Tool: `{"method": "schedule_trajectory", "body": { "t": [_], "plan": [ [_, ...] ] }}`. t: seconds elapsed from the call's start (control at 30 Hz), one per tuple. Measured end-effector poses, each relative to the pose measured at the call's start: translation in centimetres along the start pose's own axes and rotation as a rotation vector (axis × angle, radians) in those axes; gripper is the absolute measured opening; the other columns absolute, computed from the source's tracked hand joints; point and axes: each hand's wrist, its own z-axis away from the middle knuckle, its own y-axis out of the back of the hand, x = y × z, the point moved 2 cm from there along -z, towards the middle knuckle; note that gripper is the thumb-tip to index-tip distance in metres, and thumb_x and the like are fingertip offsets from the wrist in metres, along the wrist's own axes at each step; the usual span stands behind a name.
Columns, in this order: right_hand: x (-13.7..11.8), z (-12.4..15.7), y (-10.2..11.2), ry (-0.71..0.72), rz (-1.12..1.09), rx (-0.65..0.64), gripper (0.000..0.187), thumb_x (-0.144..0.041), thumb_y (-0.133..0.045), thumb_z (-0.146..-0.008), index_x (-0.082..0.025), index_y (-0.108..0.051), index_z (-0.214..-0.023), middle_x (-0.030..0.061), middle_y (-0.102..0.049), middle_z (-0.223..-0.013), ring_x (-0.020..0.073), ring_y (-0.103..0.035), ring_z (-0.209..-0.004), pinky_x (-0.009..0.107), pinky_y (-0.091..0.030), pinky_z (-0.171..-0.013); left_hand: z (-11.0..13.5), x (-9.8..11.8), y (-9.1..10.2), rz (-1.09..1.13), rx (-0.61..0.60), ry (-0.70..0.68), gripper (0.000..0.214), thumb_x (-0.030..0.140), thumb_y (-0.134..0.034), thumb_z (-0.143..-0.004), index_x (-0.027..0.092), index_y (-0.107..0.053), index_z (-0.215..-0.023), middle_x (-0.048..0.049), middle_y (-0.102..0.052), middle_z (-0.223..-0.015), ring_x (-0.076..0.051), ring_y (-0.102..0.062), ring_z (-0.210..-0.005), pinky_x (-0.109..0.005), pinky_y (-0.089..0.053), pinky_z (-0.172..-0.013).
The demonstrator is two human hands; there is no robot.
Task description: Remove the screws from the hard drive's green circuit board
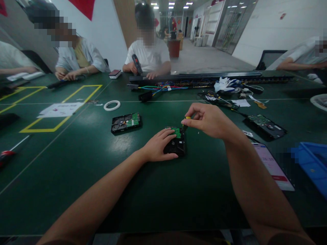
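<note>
A hard drive [175,147] lies on the green table with its green circuit board facing up. Across its left part rests my left hand [159,144], thumb along the near edge and fingers over the board, holding it against the table. My right hand [206,119] pinches a small screwdriver with a yellow handle [188,117] between thumb and fingers. The tool points down at the drive's far right corner; its tip is too small to make out clearly. Tiny bits, perhaps screws, lie just right of the drive.
Another hard drive [126,123] lies to the left, a third [267,126] to the right. Near my right forearm are a phone [274,166] and a blue bin [314,163]. Cables [163,87], white gloves [226,85] and a tape roll [112,105] lie farther back. Several people sit around the table.
</note>
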Motion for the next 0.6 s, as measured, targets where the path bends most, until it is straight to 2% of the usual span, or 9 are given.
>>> {"method": "schedule_trajectory", "body": {
  "t": [0.13,0.27,0.4,0.5,0.6],
  "plan": [
    [-0.01,-0.05,-0.13,0.02,0.025,0.02,0.027,-0.047,-0.086,-0.09,-0.024,-0.073,-0.087,0.0044,-0.075,-0.086,0.0212,-0.063,-0.079,0.034,-0.043,-0.069,-0.02,0.03,-0.03,-0.001,-0.002,0.004,0.09,0.076,-0.075,-0.097,0.019,-0.052,-0.162,-0.0221,-0.051,-0.171,-0.044,-0.043,-0.165,-0.069,-0.036,-0.136],
    [-0.36,-0.01,0.02,0.065,0.047,0.007,0.015,-0.036,-0.08,-0.093,-0.023,-0.082,-0.099,0.0065,-0.08,-0.101,0.0198,-0.066,-0.078,0.035,-0.046,-0.073,-0.04,0.01,-0.05,0.001,0.008,-0.008,0.089,0.077,-0.075,-0.096,0.018,-0.055,-0.16,-0.0229,-0.053,-0.17,-0.044,-0.044,-0.164,-0.067,-0.037,-0.136],
    [-0.82,0.13,0.28,0.108,0.079,-0.026,0.025,-0.023,-0.071,-0.095,-0.023,-0.087,-0.114,0.0067,-0.083,-0.109,0.0198,-0.069,-0.08,0.036,-0.048,-0.077,0.0,-0.07,-0.07,-0.012,-0.001,-0.003,0.09,0.077,-0.074,-0.097,0.018,-0.053,-0.161,-0.0229,-0.052,-0.17,-0.044,-0.043,-0.164,-0.067,-0.037,-0.136],
    [-0.88,0.24,0.27,0.1,0.094,-0.022,0.032,-0.017,-0.067,-0.093,-0.024,-0.087,-0.116,0.0058,-0.084,-0.105,0.0218,-0.07,-0.084,0.036,-0.049,-0.078,0.02,-0.07,-0.08,-0.007,-0.005,-0.002,0.087,0.077,-0.074,-0.097,0.019,-0.054,-0.16,-0.0221,-0.053,-0.17,-0.044,-0.043,-0.165,-0.068,-0.038,-0.135],
    [-0.67,0.28,0.03,0.064,0.09,0.001,0.031,-0.019,-0.068,-0.093,-0.023,-0.086,-0.117,0.0063,-0.083,-0.101,0.0224,-0.07,-0.084,0.036,-0.05,-0.077,0.01,-0.03,-0.07,-0.005,0.002,-0.001,0.088,0.078,-0.073,-0.097,0.019,-0.055,-0.159,-0.0226,-0.053,-0.169,-0.044,-0.043,-0.164,-0.068,-0.038,-0.135]
  ]
}}
